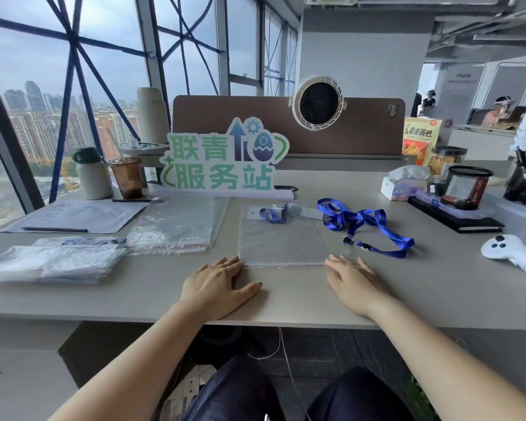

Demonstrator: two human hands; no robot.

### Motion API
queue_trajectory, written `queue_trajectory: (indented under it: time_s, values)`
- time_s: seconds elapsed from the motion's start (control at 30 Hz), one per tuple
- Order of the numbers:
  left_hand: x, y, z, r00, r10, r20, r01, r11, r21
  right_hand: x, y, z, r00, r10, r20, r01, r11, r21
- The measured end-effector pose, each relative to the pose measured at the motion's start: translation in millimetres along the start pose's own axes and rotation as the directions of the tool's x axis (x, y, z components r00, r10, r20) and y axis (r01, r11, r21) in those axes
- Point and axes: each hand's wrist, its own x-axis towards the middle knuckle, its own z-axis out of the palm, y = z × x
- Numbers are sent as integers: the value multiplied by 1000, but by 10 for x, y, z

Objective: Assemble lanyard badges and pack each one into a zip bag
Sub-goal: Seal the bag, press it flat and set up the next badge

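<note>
Zip bag (283, 241) is lying on the desk (134, 299), a lanyard badge (274, 214) sitting inside at its far end; left hand (217, 287) and right hand (354, 284) are resting at its near corners, fingers straight, close together, holding nothing; sealing is likely calling for even pressure along its near edge.

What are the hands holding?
Nothing is held. The left hand and right hand lie flat on the table, by the zip bag's near corners.
</note>
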Motion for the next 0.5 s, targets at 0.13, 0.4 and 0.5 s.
queue_trajectory:
  time_s: [0.13,0.4,0.5]
  values:
    - [-25,25,-23,1000,5,1,-5,1000,-15,-10,-8,-12,1000,-4,-21,4,1000,11]
    - [89,-1,-19,994,111,-19,-112,968,-223,95,-26,-60,988,-85,-132,95,993,67]
    - [119,9,-18,989,144,-44,-150,958,-243,112,-88,-118,965,-163,-207,140,983,-120]
